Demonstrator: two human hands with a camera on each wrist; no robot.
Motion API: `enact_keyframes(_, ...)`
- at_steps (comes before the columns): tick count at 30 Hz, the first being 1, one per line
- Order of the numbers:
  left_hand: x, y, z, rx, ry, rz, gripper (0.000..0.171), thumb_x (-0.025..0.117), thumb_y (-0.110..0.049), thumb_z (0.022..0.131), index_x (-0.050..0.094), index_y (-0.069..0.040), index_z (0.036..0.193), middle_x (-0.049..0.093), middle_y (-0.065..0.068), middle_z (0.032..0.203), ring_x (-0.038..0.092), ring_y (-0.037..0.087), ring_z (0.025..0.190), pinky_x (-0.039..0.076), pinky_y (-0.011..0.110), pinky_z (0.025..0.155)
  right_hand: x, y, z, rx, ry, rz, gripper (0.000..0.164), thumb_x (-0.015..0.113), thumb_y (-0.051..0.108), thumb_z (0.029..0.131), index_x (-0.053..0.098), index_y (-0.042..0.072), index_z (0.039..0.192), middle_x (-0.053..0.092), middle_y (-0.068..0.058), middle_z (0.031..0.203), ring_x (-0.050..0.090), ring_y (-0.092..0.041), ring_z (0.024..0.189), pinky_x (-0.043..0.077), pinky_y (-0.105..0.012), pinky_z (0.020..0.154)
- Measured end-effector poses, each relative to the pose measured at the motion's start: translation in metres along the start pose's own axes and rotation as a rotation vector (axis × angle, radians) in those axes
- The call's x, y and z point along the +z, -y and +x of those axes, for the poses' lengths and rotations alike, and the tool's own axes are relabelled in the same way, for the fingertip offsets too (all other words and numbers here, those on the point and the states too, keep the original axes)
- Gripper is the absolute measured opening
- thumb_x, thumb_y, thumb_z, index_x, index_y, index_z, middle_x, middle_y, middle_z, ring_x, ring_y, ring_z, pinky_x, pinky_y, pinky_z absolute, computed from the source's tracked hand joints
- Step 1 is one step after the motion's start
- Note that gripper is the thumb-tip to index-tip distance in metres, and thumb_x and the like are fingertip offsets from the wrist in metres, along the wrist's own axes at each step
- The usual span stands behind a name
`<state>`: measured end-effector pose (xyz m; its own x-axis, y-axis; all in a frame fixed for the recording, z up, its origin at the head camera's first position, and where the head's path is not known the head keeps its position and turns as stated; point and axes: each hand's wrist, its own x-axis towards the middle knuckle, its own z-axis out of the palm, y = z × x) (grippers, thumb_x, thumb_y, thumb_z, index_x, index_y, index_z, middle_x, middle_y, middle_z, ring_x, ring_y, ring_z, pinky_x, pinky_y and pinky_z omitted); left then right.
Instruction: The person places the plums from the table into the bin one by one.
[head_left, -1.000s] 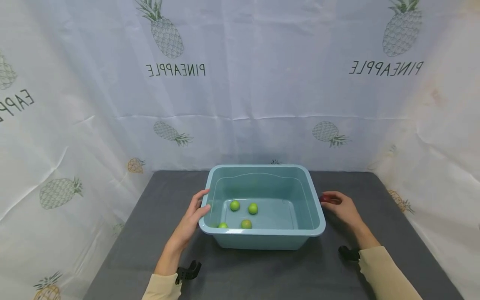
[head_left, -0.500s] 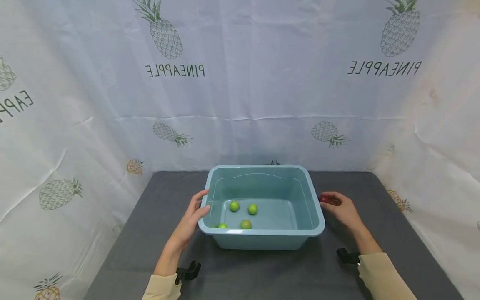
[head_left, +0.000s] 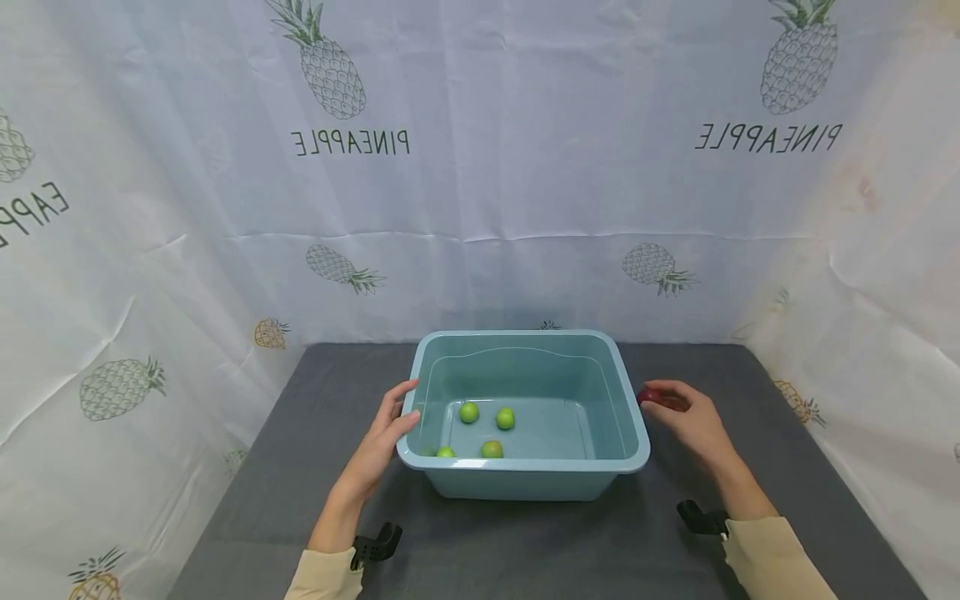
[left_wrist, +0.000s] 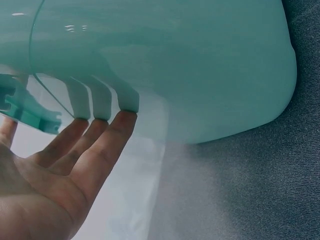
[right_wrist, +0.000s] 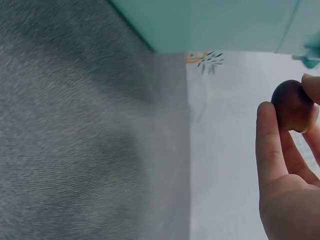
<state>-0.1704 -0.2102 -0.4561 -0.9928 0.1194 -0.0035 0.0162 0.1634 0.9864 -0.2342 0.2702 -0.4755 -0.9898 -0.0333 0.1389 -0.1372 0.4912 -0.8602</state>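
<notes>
A light-blue plastic basin (head_left: 525,464) stands on the dark table. My left hand (head_left: 377,442) holds its left side, with thumb and forefinger at the rim. In the left wrist view, the other fingertips (left_wrist: 129,114) touch the outer wall. Just outside the right rim, my right hand (head_left: 687,421) pinches a small dark-red plum (right_wrist: 292,106) between thumb and fingers. Several small green round fruits lie in the basin: one at the back left (head_left: 468,412), one beside it (head_left: 506,417), one near the front (head_left: 492,448), and one partly hidden by the front rim (head_left: 446,451).
Dark grey cloth (head_left: 300,467) covers the table. White curtains printed with pineapples (head_left: 480,167) hang behind it and along both sides. A black wrist mount (head_left: 377,543) sits on the left wrist, another (head_left: 701,518) on the right.
The left hand, the basin and the green fruits stay in place. The right hand keeps its pinch on the plum, with only a slight shift of the forearm and fingers.
</notes>
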Motion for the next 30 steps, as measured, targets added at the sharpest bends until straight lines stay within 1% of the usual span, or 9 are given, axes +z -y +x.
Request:
enact_keyframes(1, 0.0, 0.0, 0.0, 0.003, 0.0, -0.001, 0.052, 0.05, -0.035, 0.107, 0.03, -0.03, 0.155, 0.036, 0.018, 0.152, 0.046, 0.041, 0.13, 0.042, 0.052, 0.098, -0.001, 0.003, -0.001, -0.007, -0.005, 0.002, 0.051, 0.07, 0.032, 0.098, 0.058, 0.002, 0.137, 0.06, -0.02, 0.13, 0.062, -0.021, 0.111, 0.05, -0.02, 0.085)
enact_keyframes(3, 0.0, 0.0, -0.001, 0.006, -0.001, -0.001, 0.052, 0.05, -0.035, 0.107, 0.03, -0.03, 0.155, 0.036, 0.018, 0.152, 0.046, 0.041, 0.13, 0.042, 0.052, 0.097, -0.002, 0.008, -0.002, -0.015, -0.015, 0.012, 0.05, 0.07, 0.032, 0.098, 0.058, 0.002, 0.136, 0.06, -0.02, 0.13, 0.061, -0.011, 0.106, 0.048, -0.016, 0.082)
enact_keyframes(5, 0.0, 0.001, -0.001, 0.008, 0.0, -0.003, 0.052, 0.05, -0.035, 0.107, 0.03, -0.03, 0.155, 0.036, 0.019, 0.151, 0.046, 0.042, 0.129, 0.043, 0.052, 0.096, -0.004, 0.013, -0.003, -0.019, -0.03, 0.016, 0.05, 0.071, 0.031, 0.097, 0.058, 0.002, 0.136, 0.061, -0.02, 0.129, 0.06, -0.003, 0.101, 0.048, -0.015, 0.08)
enact_keyframes(8, 0.0, 0.002, -0.001, 0.007, 0.0, -0.003, 0.052, 0.05, -0.035, 0.107, 0.03, -0.03, 0.155, 0.038, 0.019, 0.15, 0.047, 0.043, 0.128, 0.044, 0.051, 0.095, -0.004, 0.019, -0.005, -0.027, -0.053, 0.014, 0.049, 0.072, 0.03, 0.097, 0.059, 0.001, 0.135, 0.061, -0.02, 0.127, 0.058, 0.003, 0.097, 0.048, -0.015, 0.079)
enact_keyframes(12, 0.0, 0.002, 0.0, 0.005, -0.003, -0.001, 0.052, 0.05, -0.035, 0.107, 0.03, -0.03, 0.155, 0.038, 0.019, 0.149, 0.047, 0.043, 0.128, 0.044, 0.052, 0.095, -0.005, 0.025, -0.006, -0.051, -0.068, 0.029, 0.047, 0.072, 0.027, 0.097, 0.06, 0.001, 0.134, 0.062, -0.019, 0.125, 0.059, 0.003, 0.097, 0.049, -0.014, 0.08)
enact_keyframes(16, 0.0, 0.001, 0.0, 0.002, -0.001, -0.003, 0.052, 0.05, -0.035, 0.107, 0.03, -0.03, 0.155, 0.038, 0.019, 0.15, 0.046, 0.043, 0.129, 0.043, 0.052, 0.096, -0.008, 0.03, -0.008, -0.066, -0.072, 0.06, 0.046, 0.073, 0.025, 0.097, 0.06, 0.0, 0.133, 0.064, -0.012, 0.12, 0.061, 0.003, 0.098, 0.049, -0.014, 0.08)
enact_keyframes(22, 0.0, 0.0, 0.001, -0.002, 0.0, -0.008, 0.052, 0.05, -0.035, 0.107, 0.03, -0.03, 0.154, 0.039, 0.019, 0.149, 0.047, 0.044, 0.127, 0.045, 0.049, 0.094, -0.017, 0.045, -0.008, -0.072, -0.029, 0.095, 0.049, 0.072, 0.026, 0.097, 0.058, 0.0, 0.136, 0.063, 0.001, 0.118, 0.062, 0.001, 0.101, 0.049, -0.014, 0.082)
enact_keyframes(26, 0.0, 0.0, 0.0, -0.002, 0.001, -0.011, 0.052, 0.05, -0.035, 0.107, 0.03, -0.03, 0.155, 0.039, 0.019, 0.148, 0.047, 0.044, 0.126, 0.045, 0.047, 0.093, -0.023, 0.06, -0.007, -0.088, -0.009, 0.11, 0.051, 0.072, 0.026, 0.097, 0.057, -0.001, 0.137, 0.062, 0.003, 0.119, 0.063, 0.0, 0.102, 0.048, -0.013, 0.084)
enact_keyframes(30, 0.0, 0.0, 0.0, -0.001, 0.002, -0.016, 0.052, 0.05, -0.034, 0.107, 0.03, -0.03, 0.155, 0.039, 0.02, 0.148, 0.046, 0.046, 0.126, 0.046, 0.048, 0.093, -0.025, 0.07, -0.005, -0.12, 0.003, 0.102, 0.048, 0.072, 0.025, 0.097, 0.058, -0.001, 0.135, 0.062, 0.005, 0.117, 0.063, 0.0, 0.102, 0.048, -0.013, 0.084)
